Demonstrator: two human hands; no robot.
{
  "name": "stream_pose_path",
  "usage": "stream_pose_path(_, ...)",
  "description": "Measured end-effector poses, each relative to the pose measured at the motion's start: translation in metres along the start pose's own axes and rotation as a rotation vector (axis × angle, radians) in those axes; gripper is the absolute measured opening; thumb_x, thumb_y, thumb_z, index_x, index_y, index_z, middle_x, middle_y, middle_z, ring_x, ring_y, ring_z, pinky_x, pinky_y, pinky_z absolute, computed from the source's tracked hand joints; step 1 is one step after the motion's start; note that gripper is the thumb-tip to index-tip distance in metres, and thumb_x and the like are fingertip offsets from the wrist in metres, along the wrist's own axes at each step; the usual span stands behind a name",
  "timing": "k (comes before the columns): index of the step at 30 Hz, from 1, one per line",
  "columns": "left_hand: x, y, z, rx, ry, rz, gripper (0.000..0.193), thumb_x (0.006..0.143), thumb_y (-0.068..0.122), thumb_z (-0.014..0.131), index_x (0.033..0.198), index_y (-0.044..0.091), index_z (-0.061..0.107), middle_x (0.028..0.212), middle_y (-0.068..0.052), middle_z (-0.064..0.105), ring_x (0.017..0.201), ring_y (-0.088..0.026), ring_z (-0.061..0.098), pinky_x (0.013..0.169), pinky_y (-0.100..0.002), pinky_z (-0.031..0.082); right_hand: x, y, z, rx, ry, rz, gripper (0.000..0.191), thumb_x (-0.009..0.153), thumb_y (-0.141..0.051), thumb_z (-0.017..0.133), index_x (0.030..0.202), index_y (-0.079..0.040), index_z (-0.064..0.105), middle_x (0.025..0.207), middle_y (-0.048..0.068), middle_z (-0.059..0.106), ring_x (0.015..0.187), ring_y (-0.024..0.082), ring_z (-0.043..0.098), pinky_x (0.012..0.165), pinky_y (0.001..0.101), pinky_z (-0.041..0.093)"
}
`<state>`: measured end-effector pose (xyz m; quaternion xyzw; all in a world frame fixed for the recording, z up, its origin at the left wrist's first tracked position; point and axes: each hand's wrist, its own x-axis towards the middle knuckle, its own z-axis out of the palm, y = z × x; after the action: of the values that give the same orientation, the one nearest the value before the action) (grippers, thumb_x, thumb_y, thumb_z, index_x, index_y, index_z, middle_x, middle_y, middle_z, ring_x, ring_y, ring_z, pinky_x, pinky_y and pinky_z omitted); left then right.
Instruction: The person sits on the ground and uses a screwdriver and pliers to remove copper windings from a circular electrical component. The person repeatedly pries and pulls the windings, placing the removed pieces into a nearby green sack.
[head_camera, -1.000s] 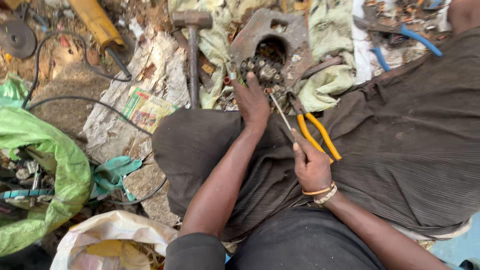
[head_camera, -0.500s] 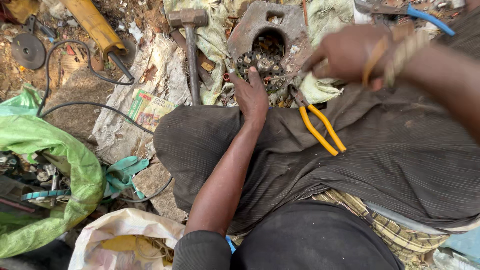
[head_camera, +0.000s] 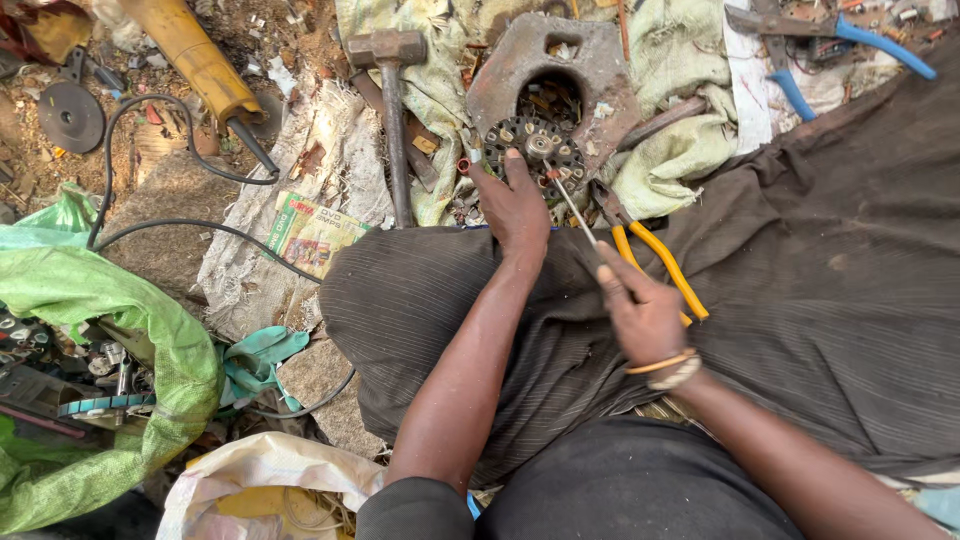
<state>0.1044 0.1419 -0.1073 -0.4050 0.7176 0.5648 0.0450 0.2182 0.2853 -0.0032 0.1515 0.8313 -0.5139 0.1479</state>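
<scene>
Dirt ground (head_camera: 170, 195) littered with scrap spreads out ahead of me, with pale woven sacking (head_camera: 300, 170) and a greenish cloth (head_camera: 680, 150) laid over it, and my dark striped garment (head_camera: 800, 300) covering my lap. Half a second ago my right hand was up high near the camera, blurred and away from the work; now it is back down over my lap, and my left hand has stayed on the metal part.

A rusty metal housing (head_camera: 590, 70) lies flat on the cloth just past my knees, and the round toothed motor part (head_camera: 535, 150) sits against its opening. My left hand (head_camera: 515, 205) presses down on the near edge of that round part, fingers spread over it. My right hand (head_camera: 640, 315) is closed in a fist around the handle of a thin screwdriver (head_camera: 572, 205). Its long axis runs on a diagonal, from my fist up and to the left, with the tip pointing away from me and touching the round part beside my left fingers.

Yellow-handled pliers (head_camera: 665, 265) lie on my lap just under the screwdriver, handles toward me. A sledgehammer (head_camera: 390, 110) lies to the left, head away from me. Blue-handled snips (head_camera: 800, 60) rest at the far right. A yellow power tool (head_camera: 200, 65) with a black cable (head_camera: 150, 230) lies far left, near a green bag (head_camera: 120, 330).
</scene>
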Motion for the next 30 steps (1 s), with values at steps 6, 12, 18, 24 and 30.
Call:
stream_pose_path(6,-0.002,0.015,-0.014,-0.063,-0.081,0.116,0.085,0.107,0.042,0.05,0.158,-0.007,0.002,0.163,-0.034,0.015,0.147,-0.05,0.024,0.112,-0.053,0.032,0.012,0.029,0.023,0.197,-0.075,0.062,0.042,0.102,-0.025,0.063,0.142,-0.016,0.064,0.068,-0.004,0.056,0.054,0.003,0.045,0.049,0.0215,0.041)
stream_pose_path(12,-0.006,0.044,-0.048,-0.182,-0.082,-0.056,0.078,0.098,0.049,0.052,0.155,0.002,0.028,0.133,-0.029,0.054,0.12,-0.038,0.059,0.098,-0.05,0.048,0.004,0.01,-0.025,0.194,-0.01,0.028,0.041,0.101,-0.025,0.064,0.142,-0.015,0.065,0.072,-0.005,0.059,0.058,0.002,0.045,0.052,0.0205,0.04)
stream_pose_path(18,-0.071,0.072,-0.074,0.06,-0.261,0.716,0.068,0.106,0.045,0.054,0.155,0.001,0.035,0.14,-0.019,0.054,0.117,-0.024,0.06,0.094,-0.04,0.055,-0.013,-0.025,-0.035,0.096,-0.018,-0.157,0.038,0.101,-0.022,0.069,0.137,-0.01,0.069,0.077,-0.001,0.065,0.067,0.005,0.054,0.062,0.0236,0.049)
stream_pose_path(24,-0.077,0.028,-0.084,-0.288,-0.094,0.354,0.05,0.106,0.037,0.051,0.147,0.009,0.045,0.143,-0.01,0.051,0.087,-0.01,0.063,0.067,-0.026,0.057,-0.031,-0.02,-0.054,-0.577,-0.268,-0.337,0.042,0.093,-0.031,0.069,0.135,-0.027,0.071,0.079,0.01,0.075,0.07,0.022,0.07,0.068,0.0345,0.056)
stream_pose_path(30,-0.067,0.043,-0.291,0.028,0.681,0.888,0.031,0.121,0.03,0.058,0.126,0.0,0.062,0.121,-0.006,0.065,0.098,-0.013,0.059,0.074,-0.025,0.051,0.019,0.009,-0.146,-0.787,-0.059,-0.529,0.037,0.104,-0.039,0.056,0.138,-0.031,0.068,0.12,0.006,0.076,0.097,0.03,0.074,0.082,0.0473,0.058)
